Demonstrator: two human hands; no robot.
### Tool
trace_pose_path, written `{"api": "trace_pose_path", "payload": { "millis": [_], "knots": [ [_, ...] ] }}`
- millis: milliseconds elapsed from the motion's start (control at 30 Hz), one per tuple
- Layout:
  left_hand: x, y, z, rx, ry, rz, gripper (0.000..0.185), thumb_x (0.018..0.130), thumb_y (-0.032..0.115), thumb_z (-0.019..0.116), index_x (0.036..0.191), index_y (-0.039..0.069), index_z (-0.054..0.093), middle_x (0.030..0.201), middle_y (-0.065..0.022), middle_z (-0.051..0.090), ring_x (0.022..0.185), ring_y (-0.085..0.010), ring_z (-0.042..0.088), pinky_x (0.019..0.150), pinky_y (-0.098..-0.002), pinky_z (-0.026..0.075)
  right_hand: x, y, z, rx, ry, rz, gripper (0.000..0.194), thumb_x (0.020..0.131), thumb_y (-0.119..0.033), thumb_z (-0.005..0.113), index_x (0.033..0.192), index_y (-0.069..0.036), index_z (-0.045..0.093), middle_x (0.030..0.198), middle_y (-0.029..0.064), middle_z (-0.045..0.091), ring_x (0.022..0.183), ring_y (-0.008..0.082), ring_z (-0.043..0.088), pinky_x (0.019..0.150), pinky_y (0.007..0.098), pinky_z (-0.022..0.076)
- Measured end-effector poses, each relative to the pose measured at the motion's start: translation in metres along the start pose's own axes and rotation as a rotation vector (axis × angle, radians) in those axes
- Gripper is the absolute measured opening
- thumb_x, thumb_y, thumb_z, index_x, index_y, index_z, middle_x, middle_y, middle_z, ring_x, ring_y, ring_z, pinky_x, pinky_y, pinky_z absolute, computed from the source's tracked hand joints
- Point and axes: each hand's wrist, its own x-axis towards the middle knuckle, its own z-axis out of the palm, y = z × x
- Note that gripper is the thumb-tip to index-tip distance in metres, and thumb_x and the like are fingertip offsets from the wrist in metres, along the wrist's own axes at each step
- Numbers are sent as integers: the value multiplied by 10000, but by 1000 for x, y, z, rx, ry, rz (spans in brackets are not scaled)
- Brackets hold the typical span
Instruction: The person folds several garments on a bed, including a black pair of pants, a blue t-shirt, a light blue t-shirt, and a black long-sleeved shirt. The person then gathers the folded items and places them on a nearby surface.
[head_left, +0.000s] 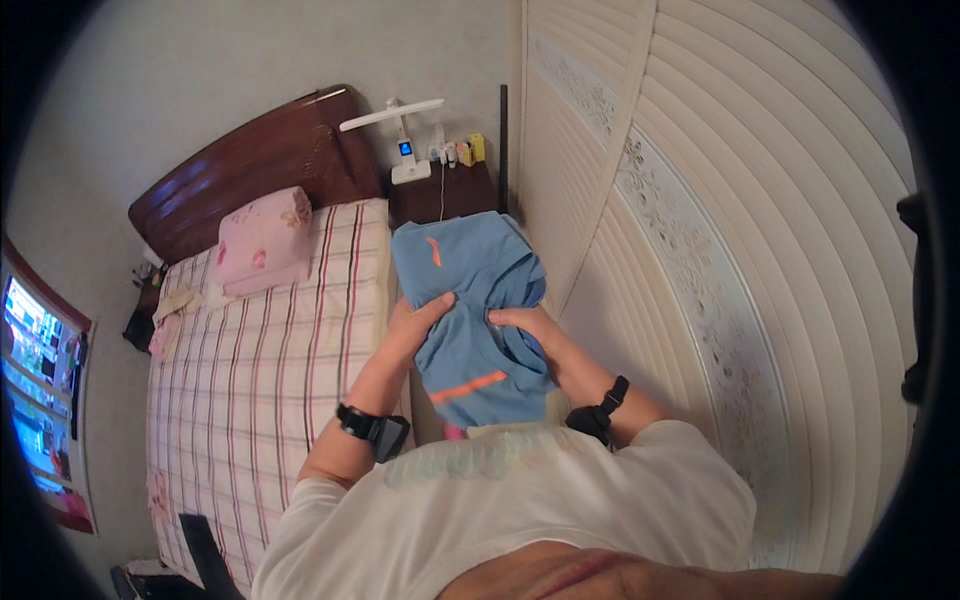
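In front of my chest I hold a folded blue garment (472, 255) up in the air with both hands. It carries a small orange logo near its far end and an orange stripe across the near part. My left hand (424, 322) grips the left side, thumb on top and fingers hidden underneath. On the opposite side my right hand (529, 322) pinches the cloth in the same way, its thumb beside a fold. The cloth hangs loosely towards my shirt below the hands.
To the left stands a bed with a striped sheet (262, 375), a folded pink quilt (262, 240) and a dark wooden headboard (255, 165). A nightstand (442, 195) bears a white desk lamp (411, 172) and small boxes. Louvred wardrobe doors (690, 300) rise close on the right.
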Motion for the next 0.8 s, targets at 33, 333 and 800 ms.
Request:
{"api": "trace_pose_path", "payload": {
  "millis": [33, 333, 800],
  "knots": [
    [18, 1, -9, -48, -40, -8, 525, 897, 311, 692, 1254, -45, 545, 1156, -124, 636, 1016, -198, 625, 906, -331, 499, 17, -7, -5, -1, 10, -23, 558, 810, -140, 718, 1294, 37, 505, 1161, 118, 642, 1015, 237, 644, 890, 357, 525],
    [251, 36, -74, 60, -202, -169, 502, 946, 518, 564, 1168, 70, 614, 982, -8, 631, 851, -113, 622, 781, -245, 458, 94, -79, -5, -147, 354, -422, 409, 841, -190, 688, 1172, 38, 616, 1072, 132, 681, 965, 234, 667, 877, 354, 530],
    [644, 123, 17, 111, -212, 114, 664, 910, 618, 526, 1309, 88, 559, 1248, -13, 577, 1132, -124, 500, 964, -346, 314, 257, -144, -160, 111, 385, -190, 558, 745, -189, 793, 1224, 8, 585, 1145, 84, 647, 1018, 224, 620, 937, 354, 474]
  ]
}}
